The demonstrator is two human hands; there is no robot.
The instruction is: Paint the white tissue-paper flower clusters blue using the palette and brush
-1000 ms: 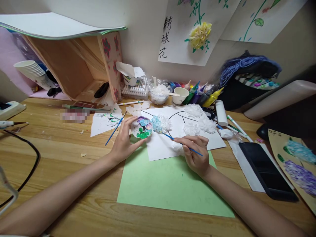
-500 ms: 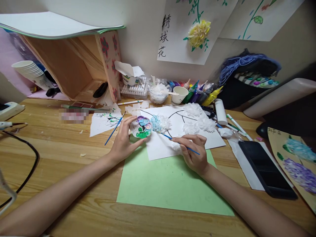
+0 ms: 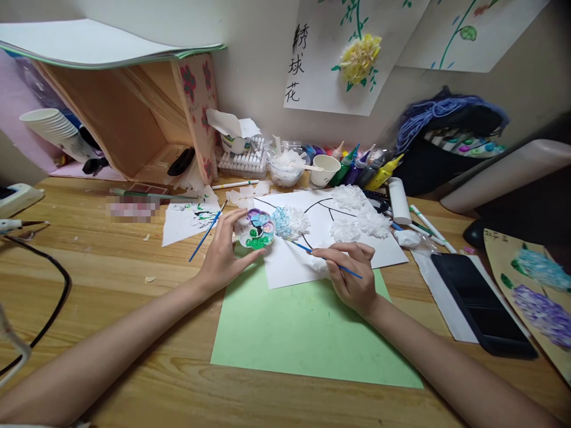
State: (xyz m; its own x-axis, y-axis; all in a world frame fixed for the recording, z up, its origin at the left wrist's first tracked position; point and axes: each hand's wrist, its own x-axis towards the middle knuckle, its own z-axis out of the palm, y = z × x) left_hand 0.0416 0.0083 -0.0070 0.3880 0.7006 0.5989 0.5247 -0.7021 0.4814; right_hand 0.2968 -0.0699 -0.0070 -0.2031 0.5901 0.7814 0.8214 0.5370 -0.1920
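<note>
My left hand (image 3: 224, 252) grips a small flower-shaped paint palette (image 3: 257, 242) by its left side, with green, blue and purple paint in its wells. Between the fingers of my right hand (image 3: 350, 273) is a thin blue paintbrush (image 3: 329, 260), its tip at the lower edge of a tissue-paper flower (image 3: 298, 221). That flower is light blue on its left part and white on the right. It lies on a white sheet (image 3: 289, 270) with black branch lines and more white paper flowers (image 3: 352, 220). Under the sheet is green paper (image 3: 312, 339).
A second brush (image 3: 208, 230) rests on a paint-smeared scrap (image 3: 178, 229) at left. Behind the sheet stand a bowl of white paper bits (image 3: 285, 173), a paper cup (image 3: 325, 170) and several paint bottles (image 3: 383, 172). A black phone (image 3: 482, 306) lies at right.
The paintbrush and my right hand have shifted slightly left and tilted a little. My left hand and the palette stay almost still; the whole view has moved slightly.
</note>
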